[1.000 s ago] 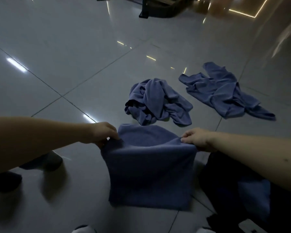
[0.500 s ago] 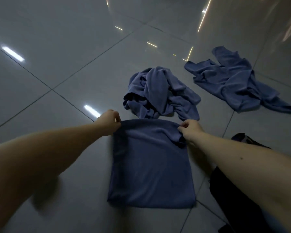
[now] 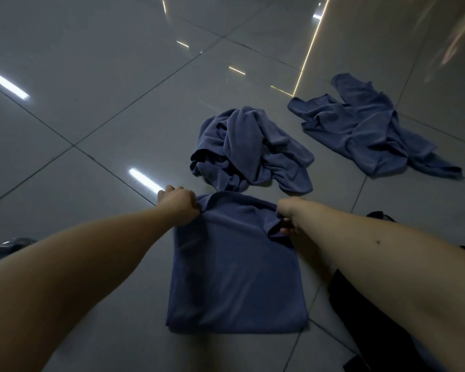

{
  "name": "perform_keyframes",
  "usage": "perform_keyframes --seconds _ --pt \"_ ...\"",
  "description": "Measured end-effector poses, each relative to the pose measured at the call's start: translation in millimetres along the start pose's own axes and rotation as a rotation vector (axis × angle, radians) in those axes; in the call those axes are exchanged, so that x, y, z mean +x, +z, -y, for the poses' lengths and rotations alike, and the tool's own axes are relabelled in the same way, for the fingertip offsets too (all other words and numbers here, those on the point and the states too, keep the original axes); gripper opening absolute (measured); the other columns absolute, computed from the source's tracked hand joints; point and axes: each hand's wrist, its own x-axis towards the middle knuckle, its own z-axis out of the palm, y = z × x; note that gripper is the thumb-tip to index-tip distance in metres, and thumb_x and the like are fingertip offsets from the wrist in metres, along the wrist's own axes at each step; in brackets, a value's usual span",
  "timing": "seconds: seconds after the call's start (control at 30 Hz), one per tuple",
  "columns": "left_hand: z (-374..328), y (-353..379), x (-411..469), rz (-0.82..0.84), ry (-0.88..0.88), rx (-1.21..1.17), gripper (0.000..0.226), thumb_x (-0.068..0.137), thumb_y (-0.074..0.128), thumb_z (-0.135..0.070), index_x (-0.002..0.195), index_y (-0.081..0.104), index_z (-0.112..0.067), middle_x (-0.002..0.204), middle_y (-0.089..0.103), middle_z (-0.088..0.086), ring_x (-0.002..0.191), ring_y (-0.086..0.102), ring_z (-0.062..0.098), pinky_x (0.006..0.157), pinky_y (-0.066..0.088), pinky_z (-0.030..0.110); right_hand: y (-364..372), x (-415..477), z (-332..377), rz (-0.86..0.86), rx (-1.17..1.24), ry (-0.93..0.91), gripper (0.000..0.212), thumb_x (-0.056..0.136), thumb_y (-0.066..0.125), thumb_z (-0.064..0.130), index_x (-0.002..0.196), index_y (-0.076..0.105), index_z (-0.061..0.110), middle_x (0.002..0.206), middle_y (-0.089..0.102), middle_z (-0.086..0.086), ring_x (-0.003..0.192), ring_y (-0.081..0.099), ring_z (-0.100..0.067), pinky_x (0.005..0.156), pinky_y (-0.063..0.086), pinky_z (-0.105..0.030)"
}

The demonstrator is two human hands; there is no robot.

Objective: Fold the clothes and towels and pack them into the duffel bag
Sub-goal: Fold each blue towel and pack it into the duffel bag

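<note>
A folded blue towel [image 3: 234, 275] lies flat on the grey tiled floor in front of me. My left hand [image 3: 179, 204] grips its far left corner. My right hand [image 3: 286, 217] holds the far right corner, where the cloth is bunched and curled around my fingers. Just beyond lies a crumpled blue towel [image 3: 250, 151], and further right a second crumpled blue cloth [image 3: 371, 130] is spread out. A black duffel bag [image 3: 360, 318] sits at the lower right, mostly hidden behind my right forearm.
The floor is glossy grey tile [image 3: 91, 89] with light reflections. A dark object [image 3: 8, 244] shows at the left edge behind my left arm. A wall with a lit strip [image 3: 310, 47] rises at the far right.
Both hands pushed the towel's far edge away from me and lowered it onto the floor. My right hand has pulled its corner slightly back, bunching the cloth. The view tilted downward.
</note>
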Motion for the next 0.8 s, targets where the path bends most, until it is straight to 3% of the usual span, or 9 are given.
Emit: perform_keyframes --seconds 0.13,0.2,0.3,0.43,0.53,0.67,0.8 --pt "0.9 -1.9 -0.2 0.072 -0.04 -0.185 0.029 0.081 0.058 -0.047 0.101 0.067 -0.028 0.114 0.058 0.007 0.108 0.051 0.031 0.098 0.045 0.043 -2.5 -4.7 0.4 0.004 0.272 0.097 0.015 0.1 0.044 0.009 0.086 0.046 0.005 0.075 0.045 -0.01 0.061 0.04 -0.024 0.066 0.042 -0.036" --pt "0.4 -2.8 0.1 0.053 -0.06 -0.334 0.024 0.082 0.067 -0.036 0.097 0.069 -0.018 0.111 0.06 0.011 0.101 0.059 0.03 0.091 0.052 0.039 -1.2 0.0 1.0 0.003 0.367 0.04 0.006 0.096 0.052 0.007 0.091 0.048 0.007 0.077 0.044 -0.008 0.062 0.042 -0.021 0.073 0.044 -0.036" --pt "1.7 -6.7 1.2 0.064 -0.096 -0.477 0.028 0.082 0.074 -0.032 0.097 0.069 -0.009 0.102 0.064 0.012 0.095 0.062 0.027 0.083 0.054 0.035 2.5 4.6 1.0 -0.102 0.519 0.007 0.02 0.087 0.065 0.005 0.104 0.056 0.003 0.076 0.051 -0.011 0.061 0.048 -0.024 0.066 0.046 -0.036" --pt "4.6 -10.5 4.8 0.011 -0.156 -0.737 0.024 0.08 0.079 -0.024 0.092 0.07 -0.006 0.091 0.066 0.012 0.082 0.061 0.024 0.076 0.055 0.036 3.6 8.8 -0.6 -0.172 0.6 -0.027 0.02 0.086 0.072 0.008 0.088 0.055 -0.003 0.077 0.056 -0.014 0.074 0.055 -0.028 0.069 0.046 -0.039" --pt "5.0 -13.8 2.4 -0.119 -0.194 -0.92 0.017 0.077 0.081 -0.02 0.079 0.068 -0.01 0.082 0.068 0.008 0.074 0.06 0.02 0.077 0.057 0.036 0.0 7.3 -3.8 -0.274 0.582 -0.094 0.02 0.086 0.074 0.01 0.076 0.057 0.005 0.074 0.057 -0.008 0.079 0.057 -0.028 0.072 0.047 -0.034" --pt "10.4 -20.0 -1.1 -0.152 -0.18 -0.942 0.016 0.077 0.08 -0.013 0.073 0.064 -0.013 0.073 0.062 0.003 0.067 0.056 0.017 0.059 0.048 0.024 -3.9 -0.3 -3.3 -0.364 0.658 -0.155 0.012 0.082 0.076 0.007 0.079 0.064 0.007 0.071 0.059 -0.005 0.072 0.056 -0.026 0.069 0.049 -0.033" --pt "21.8 -29.1 -1.3 -0.031 -0.115 -0.86 0.016 0.078 0.08 -0.01 0.077 0.063 -0.011 0.076 0.062 0.005 0.066 0.054 0.015 0.059 0.045 0.023 -12.7 -1.3 -0.5 -0.417 0.632 -0.151 0.015 0.076 0.076 0.004 0.072 0.062 0.008 0.071 0.059 -0.008 0.071 0.056 -0.025 0.063 0.048 -0.032"
